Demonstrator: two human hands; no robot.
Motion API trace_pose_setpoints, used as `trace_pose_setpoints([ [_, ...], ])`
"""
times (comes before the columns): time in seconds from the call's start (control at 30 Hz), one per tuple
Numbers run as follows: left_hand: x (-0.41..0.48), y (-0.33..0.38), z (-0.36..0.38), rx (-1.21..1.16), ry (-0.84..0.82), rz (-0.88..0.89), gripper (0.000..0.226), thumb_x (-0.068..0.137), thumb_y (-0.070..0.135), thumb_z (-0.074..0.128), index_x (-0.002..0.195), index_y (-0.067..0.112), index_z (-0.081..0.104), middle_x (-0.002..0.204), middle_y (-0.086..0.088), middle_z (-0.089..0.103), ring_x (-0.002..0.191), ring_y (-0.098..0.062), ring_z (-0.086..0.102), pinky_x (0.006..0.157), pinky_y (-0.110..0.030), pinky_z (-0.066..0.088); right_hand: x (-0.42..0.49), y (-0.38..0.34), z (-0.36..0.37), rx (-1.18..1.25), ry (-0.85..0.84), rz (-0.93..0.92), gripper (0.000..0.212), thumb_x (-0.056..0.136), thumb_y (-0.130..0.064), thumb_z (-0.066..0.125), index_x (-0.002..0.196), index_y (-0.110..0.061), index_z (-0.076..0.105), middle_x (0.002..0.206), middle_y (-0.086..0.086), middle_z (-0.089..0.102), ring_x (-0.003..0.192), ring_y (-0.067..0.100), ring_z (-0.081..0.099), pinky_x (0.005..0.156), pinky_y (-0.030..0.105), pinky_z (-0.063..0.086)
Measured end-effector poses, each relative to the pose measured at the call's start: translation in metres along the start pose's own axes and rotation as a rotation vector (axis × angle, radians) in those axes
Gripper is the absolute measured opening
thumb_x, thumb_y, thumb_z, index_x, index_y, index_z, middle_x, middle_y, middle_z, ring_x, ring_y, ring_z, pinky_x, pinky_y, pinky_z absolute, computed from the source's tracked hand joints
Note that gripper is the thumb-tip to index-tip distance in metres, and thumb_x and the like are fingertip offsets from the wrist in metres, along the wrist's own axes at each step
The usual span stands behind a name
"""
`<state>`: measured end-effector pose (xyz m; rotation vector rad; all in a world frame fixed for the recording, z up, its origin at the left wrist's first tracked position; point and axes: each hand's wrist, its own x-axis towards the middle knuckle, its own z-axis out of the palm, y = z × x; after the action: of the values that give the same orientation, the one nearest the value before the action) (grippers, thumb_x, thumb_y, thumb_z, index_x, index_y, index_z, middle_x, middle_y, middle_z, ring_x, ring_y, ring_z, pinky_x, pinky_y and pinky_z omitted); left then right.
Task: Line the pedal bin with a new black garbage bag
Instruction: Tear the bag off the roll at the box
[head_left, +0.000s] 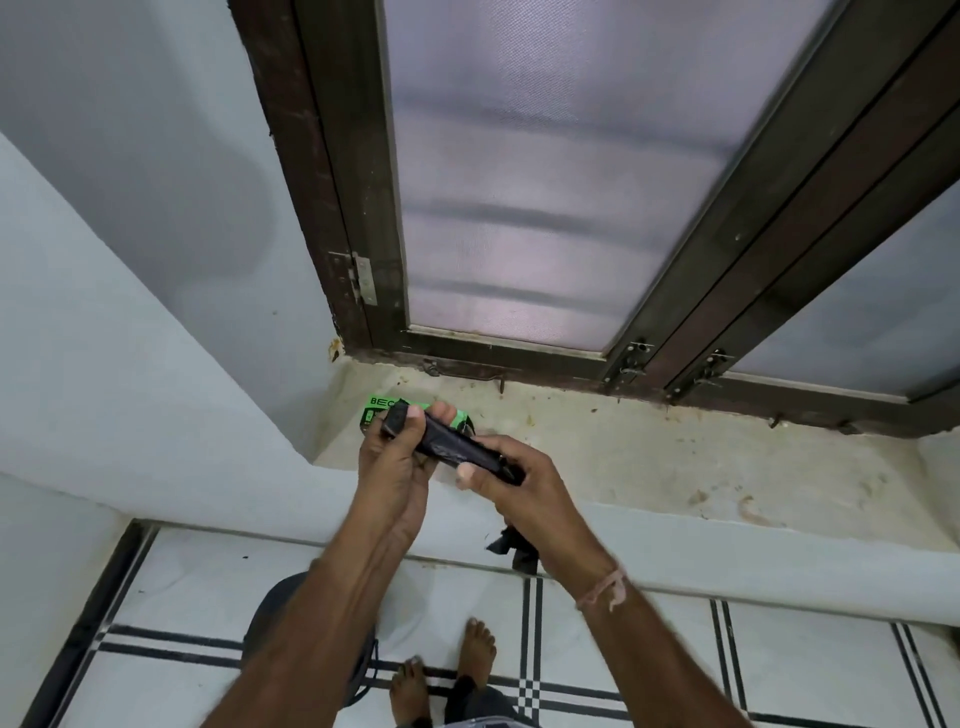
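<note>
Both hands hold a folded black garbage bag (451, 446) over the window ledge. My left hand (397, 467) grips its left end between thumb and fingers. My right hand (524, 483) pinches its right end, and a loose black flap (511, 545) hangs below that wrist. A green bag packet (382, 406) lies on the ledge just behind my left hand, partly hidden. The dark round pedal bin (270, 618) stands on the floor below, mostly covered by my left forearm.
The stained ledge (675, 467) runs to the right under a dark-framed frosted window (519, 182). White walls close in on the left. My bare feet (447, 675) stand on white floor tiles with black stripes, next to the bin.
</note>
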<state>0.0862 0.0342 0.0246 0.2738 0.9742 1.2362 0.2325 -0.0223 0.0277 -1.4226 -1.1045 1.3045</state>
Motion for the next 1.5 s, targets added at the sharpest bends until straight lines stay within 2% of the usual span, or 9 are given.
trace_pose_setpoints([
  [0.13,0.001,-0.006,0.003,0.336,0.056,0.091,0.032,0.100,0.020,0.062,0.126,0.002,0.055,0.120,-0.015,0.069,0.122,-0.036,0.064,0.095,-0.035,0.057,0.004,0.003,-0.015,0.107,0.150,0.039,0.019,0.099,-0.021,0.071,0.116,-0.017,0.077,0.080,0.008,0.067,0.050,0.006,0.036,0.046,0.017,0.036],
  [0.27,0.030,0.000,-0.027,1.420,0.072,0.587,0.063,0.086,0.050,0.074,0.139,0.022,0.055,0.150,-0.007,0.049,0.142,-0.033,0.040,0.105,-0.049,0.040,0.008,0.008,-0.044,0.208,0.251,0.082,0.021,0.103,-0.023,0.064,0.120,-0.017,0.075,0.084,0.010,0.070,0.052,0.012,0.027,0.045,0.019,0.030],
  [0.37,0.052,0.001,-0.048,1.769,-0.068,0.515,0.080,0.073,0.075,0.060,0.142,0.034,0.053,0.163,-0.008,0.030,0.153,-0.038,0.016,0.110,-0.064,0.031,0.010,0.012,-0.053,0.221,0.276,0.105,0.020,0.104,-0.022,0.063,0.119,-0.018,0.075,0.087,0.012,0.070,0.053,0.015,0.025,0.043,0.019,0.032],
  [0.53,0.061,0.008,-0.054,1.675,-0.150,0.475,0.078,0.070,0.076,0.050,0.131,0.028,0.064,0.133,-0.011,0.048,0.127,-0.036,0.042,0.094,-0.049,0.050,0.016,0.015,-0.057,0.221,0.290,0.133,0.019,0.104,-0.021,0.063,0.119,-0.021,0.075,0.093,0.014,0.070,0.050,0.014,0.027,0.039,0.021,0.040],
  [0.83,0.058,0.019,-0.049,1.427,-0.116,0.591,0.069,0.070,0.063,0.068,0.129,0.028,0.067,0.122,-0.001,0.042,0.117,-0.016,0.033,0.087,-0.006,0.026,0.022,0.013,-0.061,-0.005,0.313,0.093,0.018,0.105,-0.029,0.061,0.116,-0.027,0.075,0.100,0.015,0.072,0.047,-0.003,0.051,0.044,0.031,0.053],
  [1.03,0.060,0.024,-0.051,1.383,-0.062,0.606,0.073,0.065,0.068,0.066,0.127,0.029,0.069,0.122,0.002,0.040,0.118,-0.017,0.034,0.092,-0.016,0.032,0.018,0.007,-0.066,-0.175,0.227,-0.006,0.017,0.104,-0.021,0.062,0.111,-0.029,0.075,0.097,0.005,0.072,0.070,0.024,0.058,0.053,0.051,0.059],
  [1.17,0.058,0.023,-0.048,1.401,-0.082,0.634,0.065,0.068,0.052,0.076,0.126,0.025,0.070,0.122,0.002,0.040,0.121,-0.022,0.036,0.091,-0.008,0.027,0.021,0.004,-0.070,-0.253,0.216,-0.067,0.017,0.102,-0.018,0.065,0.111,-0.028,0.076,0.091,0.005,0.072,0.059,0.022,0.052,0.058,0.057,0.056],
  [1.33,0.053,0.027,-0.048,1.417,-0.129,0.693,0.062,0.070,0.047,0.076,0.126,0.022,0.071,0.124,-0.003,0.044,0.119,-0.018,0.032,0.093,-0.026,0.032,0.022,-0.001,-0.069,-0.246,0.256,-0.076,0.022,0.102,-0.014,0.064,0.112,-0.028,0.077,0.092,-0.002,0.074,0.057,0.012,0.050,0.055,0.054,0.058],
  [1.5,0.045,0.023,-0.050,1.397,-0.177,0.674,0.062,0.071,0.046,0.075,0.128,0.021,0.070,0.127,-0.005,0.045,0.121,-0.014,0.030,0.093,-0.007,0.026,0.018,-0.003,-0.061,-0.121,0.264,-0.002,0.022,0.104,-0.018,0.062,0.114,-0.032,0.076,0.100,0.013,0.072,0.062,0.018,0.056,0.049,0.053,0.061],
])
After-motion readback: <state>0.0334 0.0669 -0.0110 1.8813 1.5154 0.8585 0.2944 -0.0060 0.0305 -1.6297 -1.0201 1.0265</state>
